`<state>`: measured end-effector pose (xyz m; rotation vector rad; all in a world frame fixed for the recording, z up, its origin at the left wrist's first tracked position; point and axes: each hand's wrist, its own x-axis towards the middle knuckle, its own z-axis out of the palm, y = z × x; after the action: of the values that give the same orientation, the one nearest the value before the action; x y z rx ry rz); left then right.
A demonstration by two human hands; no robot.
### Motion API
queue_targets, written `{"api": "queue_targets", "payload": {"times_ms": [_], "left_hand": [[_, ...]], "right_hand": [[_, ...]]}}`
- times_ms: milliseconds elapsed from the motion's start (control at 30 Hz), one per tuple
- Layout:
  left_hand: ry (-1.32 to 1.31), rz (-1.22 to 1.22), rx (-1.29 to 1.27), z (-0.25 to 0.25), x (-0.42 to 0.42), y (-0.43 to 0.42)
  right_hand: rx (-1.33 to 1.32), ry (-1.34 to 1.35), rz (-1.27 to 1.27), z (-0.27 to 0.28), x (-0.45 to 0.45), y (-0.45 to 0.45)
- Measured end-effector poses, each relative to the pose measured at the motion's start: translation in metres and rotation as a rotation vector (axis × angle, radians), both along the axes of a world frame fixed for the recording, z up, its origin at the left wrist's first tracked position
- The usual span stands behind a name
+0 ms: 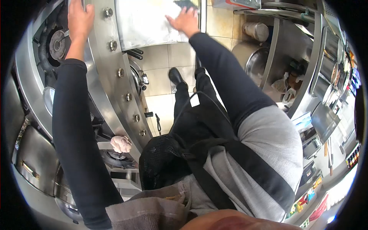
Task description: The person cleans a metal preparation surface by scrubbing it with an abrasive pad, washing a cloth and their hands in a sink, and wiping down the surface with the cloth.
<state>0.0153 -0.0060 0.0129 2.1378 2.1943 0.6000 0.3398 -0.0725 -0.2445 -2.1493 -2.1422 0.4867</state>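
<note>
My left hand (80,21) is open over the front of the stove (100,57), its fingers stretched toward the top edge of the view. Close by it is a round burner (57,45). My right hand (186,22) rests open, with fingers spread, on or just above a pale shiny flat panel (147,25). A dark patch (186,4) shows at the panel's far right corner, beside my fingertips. I see nothing held in either hand. Whether my left palm touches the metal I cannot tell.
Several knobs (128,97) line the stove front. A crumpled pinkish cloth (121,144) lies on the stove nearer my body. On the right, a large metal pot (251,61) stands by a steel shelf unit (293,50). Below me is the tiled floor (155,82).
</note>
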Motion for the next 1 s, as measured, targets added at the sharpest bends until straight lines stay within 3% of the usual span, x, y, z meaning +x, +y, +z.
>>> {"api": "queue_targets", "payload": {"times_ms": [33,67,100,167,267,333,400,433,500,533,600,667,767,1000], "left_hand": [[0.012,0.0,0.014,-0.003,-0.002,0.0],[0.023,0.006,0.027,-0.008,-0.006,-0.001],[0.034,-0.138,0.123,-0.03,-0.029,0.015],[0.027,-0.135,0.137,-0.032,-0.028,0.015],[0.016,-0.045,0.05,-0.018,-0.014,0.004],[0.016,0.005,0.02,-0.009,-0.012,0.003],[0.009,-0.01,0.021,-0.01,-0.01,0.0],[-0.003,-0.019,0.045,-0.007,-0.006,-0.001],[0.018,-0.023,0.043,-0.008,-0.008,0.0],[0.032,-0.029,0.036,-0.009,-0.009,0.0],[0.005,-0.014,0.022,-0.005,-0.008,0.001],[0.0,-0.069,0.052,-0.009,-0.009,0.004],[0.029,-0.164,0.131,-0.018,-0.016,0.011],[0.052,-0.149,0.134,-0.023,-0.019,0.012]], "right_hand": [[-0.023,-0.015,0.002,-0.003,-0.006,-0.026],[-0.21,0.002,-0.038,0.034,-0.011,-0.053],[-0.239,-0.028,0.104,0.032,-0.006,-0.075],[-0.272,-0.054,0.055,0.042,0.001,-0.074],[-0.134,-0.011,-0.033,0.029,0.002,-0.009],[-0.203,0.064,-0.06,0.041,-0.005,0.049],[-0.448,0.146,-0.004,0.046,-0.02,0.087],[-0.293,0.201,-0.075,0.014,-0.032,0.076],[-0.081,-0.028,-0.027,0.012,-0.076,0.024],[-0.069,0.05,-0.019,0.012,-0.091,0.0],[-0.21,0.076,0.046,0.035,-0.109,-0.041],[-0.385,0.146,-0.057,0.081,-0.107,-0.069],[-0.532,0.253,-0.3,0.083,-0.094,-0.102],[-0.665,0.151,-0.118,0.088,-0.028,-0.115]]}}
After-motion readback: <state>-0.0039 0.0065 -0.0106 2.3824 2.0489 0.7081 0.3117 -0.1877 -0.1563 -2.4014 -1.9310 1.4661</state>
